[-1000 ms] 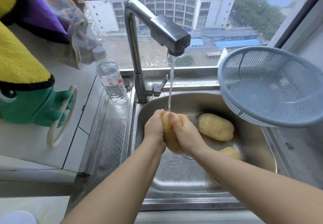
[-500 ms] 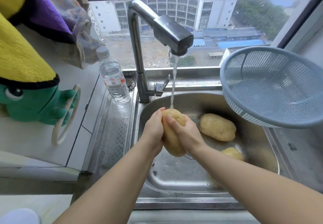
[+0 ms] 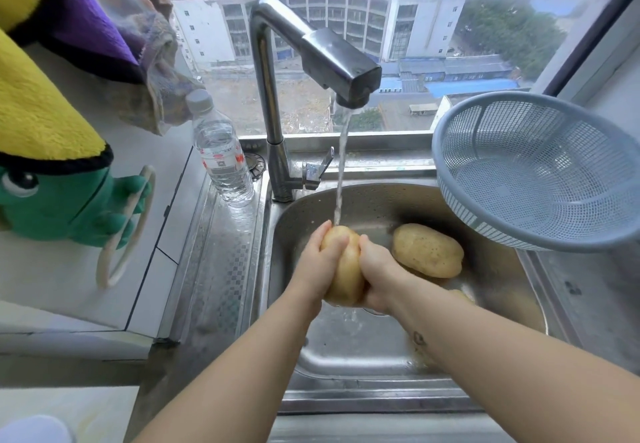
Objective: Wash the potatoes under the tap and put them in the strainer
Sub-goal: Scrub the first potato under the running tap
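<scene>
Mid-frame, the left hand [image 3: 320, 261] and right hand [image 3: 379, 276] hold one potato [image 3: 346, 271] upright, fingers [image 3: 335, 244] of both curled round its sides. Water [image 3: 341, 172] from the tap [image 3: 332, 58] lands on its top. A second potato [image 3: 427, 250] lies in the sink [image 3: 346, 363] just right of the hands. A third potato [image 3: 460, 295] shows partly behind the right forearm. The strainer [image 3: 536, 172] sits tilted at right.

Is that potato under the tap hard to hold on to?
Probably slippery: water runs over the potato, and the left hand and right hand both grip it. Its rounded oval shape suggests it would roll if set down.
</scene>
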`<state>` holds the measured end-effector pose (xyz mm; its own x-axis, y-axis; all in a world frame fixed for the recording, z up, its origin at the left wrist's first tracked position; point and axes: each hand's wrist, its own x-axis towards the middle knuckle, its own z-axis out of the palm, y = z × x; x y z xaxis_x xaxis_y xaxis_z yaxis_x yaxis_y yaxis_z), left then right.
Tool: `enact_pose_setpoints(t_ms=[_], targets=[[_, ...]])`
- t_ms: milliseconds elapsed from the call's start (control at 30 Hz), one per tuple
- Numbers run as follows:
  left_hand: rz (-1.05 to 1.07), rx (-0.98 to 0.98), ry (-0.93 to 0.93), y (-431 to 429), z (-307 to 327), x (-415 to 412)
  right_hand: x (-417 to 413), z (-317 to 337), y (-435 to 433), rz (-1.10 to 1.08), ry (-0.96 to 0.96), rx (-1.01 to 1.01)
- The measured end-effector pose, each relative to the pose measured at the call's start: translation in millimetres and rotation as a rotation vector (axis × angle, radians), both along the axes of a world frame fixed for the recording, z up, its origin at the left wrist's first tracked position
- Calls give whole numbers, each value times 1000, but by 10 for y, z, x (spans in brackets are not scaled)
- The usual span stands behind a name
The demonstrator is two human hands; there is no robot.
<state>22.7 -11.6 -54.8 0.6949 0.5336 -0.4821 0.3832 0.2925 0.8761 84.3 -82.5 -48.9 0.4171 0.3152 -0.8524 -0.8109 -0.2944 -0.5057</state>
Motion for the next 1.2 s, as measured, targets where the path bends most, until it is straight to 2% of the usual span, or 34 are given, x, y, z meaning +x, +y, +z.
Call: enact_pose_setpoints(t_ms=[100, 200, 300, 400, 533, 600, 667, 767, 867, 967, 1067, 1100, 1200], targets=[[135, -366, 131, 53, -77, 55, -114, -81, 45, 212, -319, -98], [113, -653, 250, 88, -144, -6, -165, -163, 58, 424, -666, -173], [158, -733, 252, 79, -148, -60, -131, -154, 77, 501, -807, -123], [168, -679, 193, 68, -142, -93, -78, -96, 162, 483, -702, -63], [113, -465, 146, 57, -77, -160, 59, -21, 232, 312, -198, -49], [90, -349, 87, 34, -58, -186, 121, -7, 228, 229, -73, -57], [106, -316, 74, 52, -40, -179, 114, -46, 258, 206, -153, -76], [166, -345, 133, 111, -36, -145, -59, -116, 309, 357, -510, -117], [145, -293, 147, 103, -57, -106, -105, -122, 290, 429, -637, -72], [124, -180, 65, 57, -74, -100, 71, -68, 279, 474, -527, -88], [13, -129, -9, -9, -57, -121, 256, -30, 197, 320, -204, -12], [11, -141, -20, -11, -56, -130, 269, -41, 179, 300, -179, 4], [123, -277, -52, 49, -10, -143, 140, -64, 168, 356, -508, -26]])
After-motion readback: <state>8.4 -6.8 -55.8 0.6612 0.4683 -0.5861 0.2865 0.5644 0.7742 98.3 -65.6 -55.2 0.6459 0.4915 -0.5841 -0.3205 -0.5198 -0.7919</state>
